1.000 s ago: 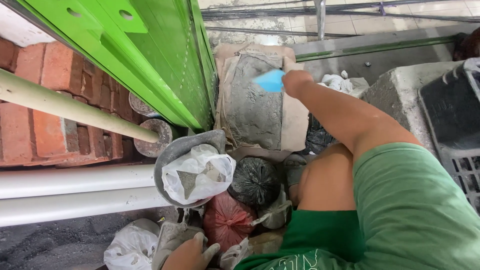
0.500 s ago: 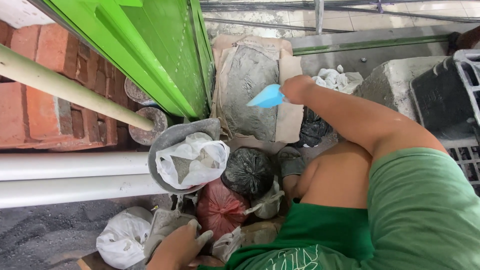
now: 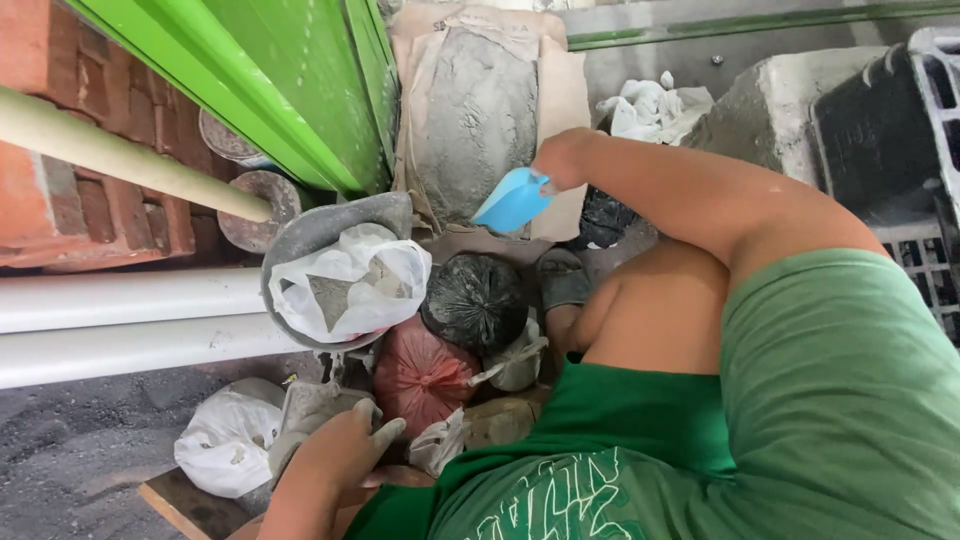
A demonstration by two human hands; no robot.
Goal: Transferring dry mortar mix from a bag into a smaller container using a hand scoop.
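The scoop (image 3: 512, 198) in the right grip (image 3: 562, 160) is bright sky blue. Just beyond that grip the open sack (image 3: 480, 110) is tan paper, its powder dull grey. Toward the left grip (image 3: 345, 450) lie a black knotted bag (image 3: 476, 300), a red one (image 3: 420, 375), and a white bag (image 3: 350, 282) lining a grey pan (image 3: 330, 225). Left of both grips, the door (image 3: 270, 80) is vivid green, the brick wall (image 3: 60, 200) red-orange, the pipes (image 3: 120, 320) white.

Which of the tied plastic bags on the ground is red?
The red bag in the middle of the pile, just below the black bag; the other bags around it are white.
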